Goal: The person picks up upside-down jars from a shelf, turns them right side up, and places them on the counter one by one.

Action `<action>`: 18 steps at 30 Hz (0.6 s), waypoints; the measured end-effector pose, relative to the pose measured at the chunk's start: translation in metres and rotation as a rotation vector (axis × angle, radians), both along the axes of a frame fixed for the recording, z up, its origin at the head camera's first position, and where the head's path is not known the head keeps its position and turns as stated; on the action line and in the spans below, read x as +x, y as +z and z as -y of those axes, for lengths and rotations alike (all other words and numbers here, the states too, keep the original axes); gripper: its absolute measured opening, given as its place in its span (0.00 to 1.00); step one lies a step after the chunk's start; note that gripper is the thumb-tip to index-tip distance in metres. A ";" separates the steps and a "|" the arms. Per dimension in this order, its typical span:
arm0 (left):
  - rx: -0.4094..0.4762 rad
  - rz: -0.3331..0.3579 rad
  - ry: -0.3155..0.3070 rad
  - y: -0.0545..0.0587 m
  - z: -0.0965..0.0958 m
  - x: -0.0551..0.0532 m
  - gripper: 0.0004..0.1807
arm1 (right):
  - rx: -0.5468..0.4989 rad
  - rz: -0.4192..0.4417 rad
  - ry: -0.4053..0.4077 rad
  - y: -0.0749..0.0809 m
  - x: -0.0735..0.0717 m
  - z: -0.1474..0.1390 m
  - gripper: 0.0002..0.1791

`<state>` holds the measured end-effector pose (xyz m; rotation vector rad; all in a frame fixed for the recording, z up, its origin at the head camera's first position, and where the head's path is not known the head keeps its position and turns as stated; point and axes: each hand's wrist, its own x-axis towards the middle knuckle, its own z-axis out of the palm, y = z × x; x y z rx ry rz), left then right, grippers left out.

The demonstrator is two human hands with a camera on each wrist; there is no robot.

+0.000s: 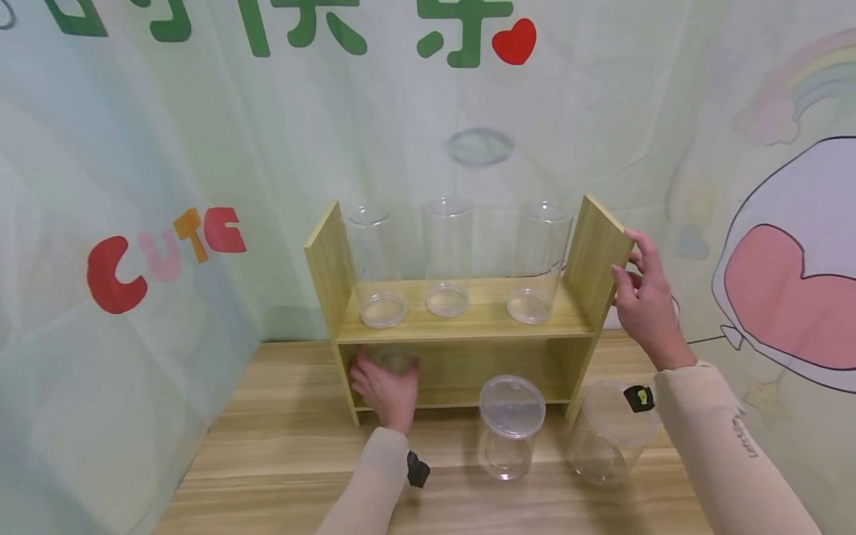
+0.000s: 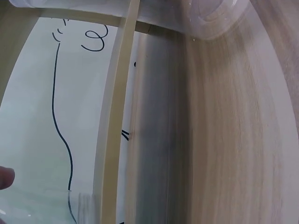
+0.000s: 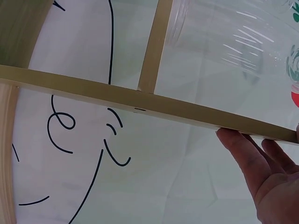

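A two-tier wooden shelf (image 1: 455, 336) stands on the table against a printed cloth. In its lower tier, at the left end, my left hand (image 1: 386, 386) has thumb and fingers spread round a clear plastic jar (image 1: 396, 360), mostly hidden by the hand. Only a fingertip (image 2: 6, 177) of that hand shows in the left wrist view. My right hand (image 1: 645, 301) grips the upper edge of the shelf's right side panel (image 1: 602, 256) from outside. The right wrist view has its thumb and fingers (image 3: 233, 137) against this panel.
Three tall clear jars, left (image 1: 374, 253), middle (image 1: 448, 249) and right (image 1: 543, 253), stand on the upper tier. In front of the shelf are a lidded clear jar (image 1: 511, 416) and another clear jar (image 1: 602, 446) beside the right forearm.
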<state>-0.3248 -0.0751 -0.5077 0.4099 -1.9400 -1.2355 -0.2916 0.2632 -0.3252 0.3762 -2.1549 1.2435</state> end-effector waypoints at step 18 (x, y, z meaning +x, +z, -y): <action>0.072 0.000 -0.035 -0.009 0.004 -0.013 0.57 | -0.005 0.010 -0.004 0.000 -0.001 0.000 0.30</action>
